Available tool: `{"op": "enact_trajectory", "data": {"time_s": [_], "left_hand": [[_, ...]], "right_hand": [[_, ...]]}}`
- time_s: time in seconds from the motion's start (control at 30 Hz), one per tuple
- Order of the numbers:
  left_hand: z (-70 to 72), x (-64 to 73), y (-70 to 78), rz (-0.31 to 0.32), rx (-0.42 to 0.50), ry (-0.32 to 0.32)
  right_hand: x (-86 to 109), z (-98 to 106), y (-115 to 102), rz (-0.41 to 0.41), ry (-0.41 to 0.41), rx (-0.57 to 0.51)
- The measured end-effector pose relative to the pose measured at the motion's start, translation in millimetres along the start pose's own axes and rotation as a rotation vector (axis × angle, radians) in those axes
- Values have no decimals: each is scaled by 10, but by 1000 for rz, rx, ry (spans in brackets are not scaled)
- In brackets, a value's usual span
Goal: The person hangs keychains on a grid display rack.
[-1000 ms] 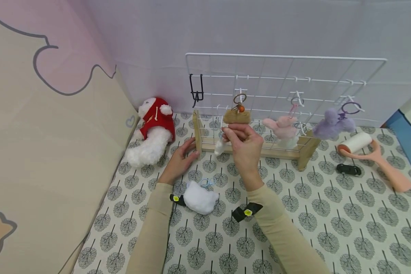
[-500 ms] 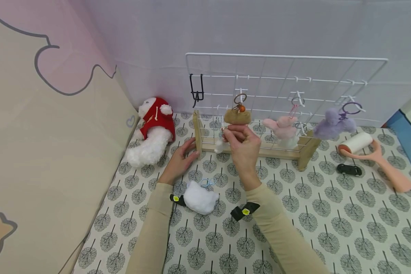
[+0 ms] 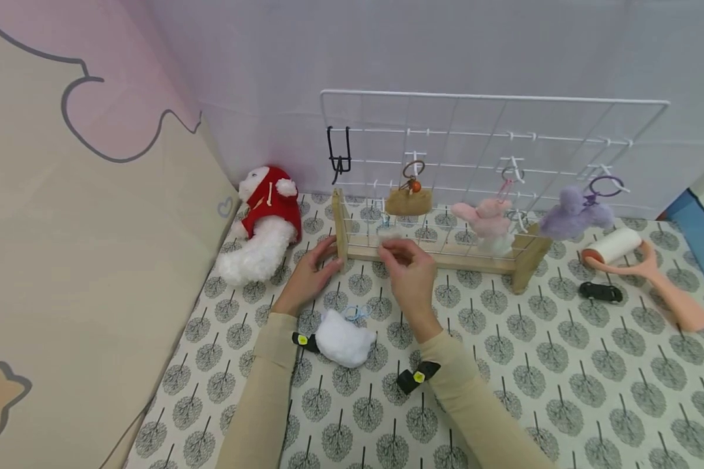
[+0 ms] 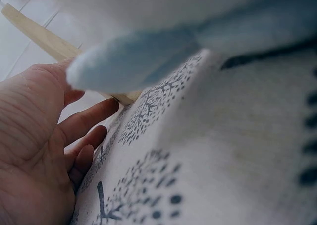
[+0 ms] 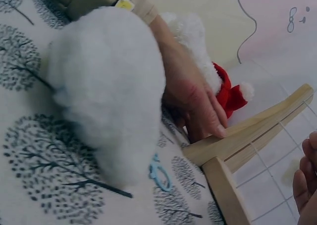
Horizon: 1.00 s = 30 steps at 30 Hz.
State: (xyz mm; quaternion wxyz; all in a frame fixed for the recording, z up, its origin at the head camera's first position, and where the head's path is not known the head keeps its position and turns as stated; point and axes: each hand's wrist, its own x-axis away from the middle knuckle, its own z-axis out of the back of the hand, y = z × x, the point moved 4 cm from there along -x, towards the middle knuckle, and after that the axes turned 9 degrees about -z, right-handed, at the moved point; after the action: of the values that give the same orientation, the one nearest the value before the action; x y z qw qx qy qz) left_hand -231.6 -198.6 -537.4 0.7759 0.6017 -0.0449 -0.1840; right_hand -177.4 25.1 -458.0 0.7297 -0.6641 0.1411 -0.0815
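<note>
My left hand [image 3: 313, 273] holds the left wooden foot [image 3: 340, 225] of a white wire grid rack [image 3: 493, 98], thumb and fingers on either side. My right hand [image 3: 412, 273] is low in front of the rack, its thumb and index tips close together. Just above those fingertips a small blurred whitish plush keychain [image 3: 390, 232] hangs by a light ring at a lower hook. In the right wrist view the right fingers [image 5: 303, 178] curl loosely, with nothing visible in them. A white plush [image 3: 343, 339] with a light blue ring [image 3: 356, 312] lies between my forearms.
Brown [image 3: 409, 201], pink [image 3: 485, 217] and purple [image 3: 576, 213] plush keychains hang on the rack. A black hook [image 3: 339, 156] is at its left. A white plush dog [image 3: 264, 228] in red lies left. Lint roller [image 3: 651, 273] and black toy car [image 3: 601, 292] lie right.
My right hand has moved down from the small keychain's ring, which it was pinching. The keychain now shows above the fingertips rather than below them. My left hand has stayed in place.
</note>
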Motion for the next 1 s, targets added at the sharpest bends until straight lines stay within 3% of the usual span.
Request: {"op": "enact_trajectory", "data": {"time_s": [0.33,0.53,0.77,1.0], "left_hand": [[-5,-1,-14,-11,-14,1],[3,1,-28,-16,-2,-4],[0,-6,-42,-26,-5,-7],[-10,-8,-28,2,26,4]], "right_hand": [[266,-167,525,-59,-248,296],[431,-267,625,63,-410,537],[520,-293,631,221,-460,693],[576,-260,650,279,-454,676]]}}
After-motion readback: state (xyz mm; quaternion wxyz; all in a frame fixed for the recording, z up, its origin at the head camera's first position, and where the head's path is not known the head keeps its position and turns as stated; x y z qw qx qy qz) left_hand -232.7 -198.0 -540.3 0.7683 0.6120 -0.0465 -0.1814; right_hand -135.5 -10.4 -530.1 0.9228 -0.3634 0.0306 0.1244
